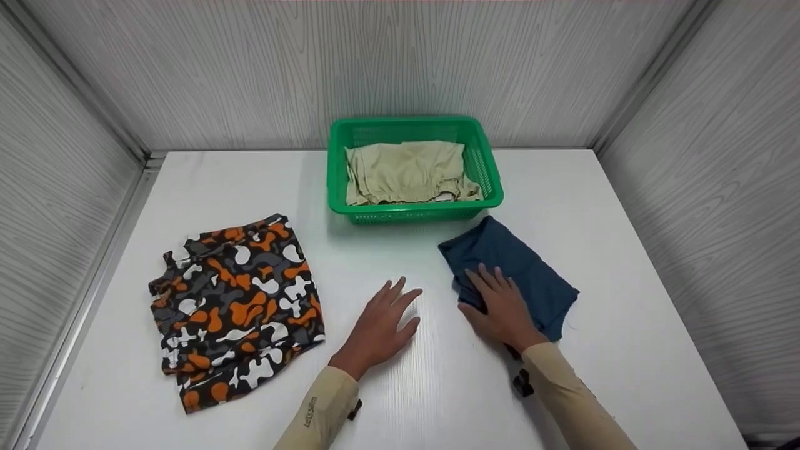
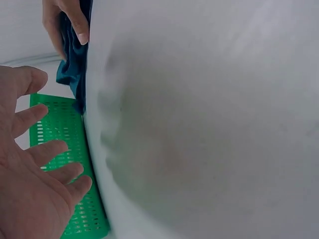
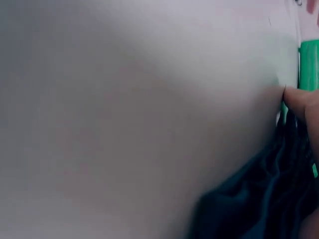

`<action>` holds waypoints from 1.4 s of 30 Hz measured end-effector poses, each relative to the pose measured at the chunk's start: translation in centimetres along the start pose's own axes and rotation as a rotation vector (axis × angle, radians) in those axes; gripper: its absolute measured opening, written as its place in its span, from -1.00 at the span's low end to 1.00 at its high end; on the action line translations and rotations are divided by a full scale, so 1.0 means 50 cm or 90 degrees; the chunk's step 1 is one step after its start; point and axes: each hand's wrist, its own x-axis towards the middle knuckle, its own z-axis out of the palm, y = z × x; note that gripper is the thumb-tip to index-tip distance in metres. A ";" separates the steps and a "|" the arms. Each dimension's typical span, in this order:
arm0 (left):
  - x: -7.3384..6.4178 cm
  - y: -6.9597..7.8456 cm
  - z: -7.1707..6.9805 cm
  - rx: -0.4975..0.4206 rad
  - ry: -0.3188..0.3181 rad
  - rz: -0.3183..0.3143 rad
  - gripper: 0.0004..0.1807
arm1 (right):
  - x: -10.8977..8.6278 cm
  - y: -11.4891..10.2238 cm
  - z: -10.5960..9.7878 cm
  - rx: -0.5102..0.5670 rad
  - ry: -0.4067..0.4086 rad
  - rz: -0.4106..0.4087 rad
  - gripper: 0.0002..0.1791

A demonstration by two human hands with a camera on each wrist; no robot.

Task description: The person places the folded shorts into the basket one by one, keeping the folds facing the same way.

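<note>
A folded dark blue garment [image 1: 531, 269] lies on the right half of the table, its gathered edge toward the middle. My right hand [image 1: 503, 309] rests on that near-left edge with fingers spread straight; the right wrist view shows the thumb beside the gathered blue cloth [image 3: 254, 189]. My left hand [image 1: 381, 325] is over the middle of the table, fingers extended and apart, holding nothing. To its left lies a pair of shorts [image 1: 244, 306] in an orange, black, grey and white pattern, spread out with its gathered waist to the left.
A green plastic basket [image 1: 415, 215] stands at the back middle of the white table [image 1: 400, 412], with a folded beige garment [image 1: 406, 165] inside. Pale wood-grain panels [image 1: 400, 62] rise at the back and both sides.
</note>
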 end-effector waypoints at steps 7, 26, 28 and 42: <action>0.006 -0.007 -0.002 0.027 0.021 -0.021 -0.44 | 0.004 -0.036 0.010 0.005 -0.040 -0.056 -0.24; 0.028 -0.026 -0.018 -0.081 0.010 -0.199 -0.16 | 0.000 -0.126 0.040 0.034 -0.137 -0.243 -0.18; 0.030 -0.027 -0.018 -0.131 0.007 -0.233 -0.13 | -0.001 -0.131 0.042 0.058 -0.157 -0.251 -0.16; 0.028 -0.023 -0.027 -0.541 0.057 -0.456 -0.09 | 0.009 -0.135 0.029 0.230 -0.231 -0.244 -0.43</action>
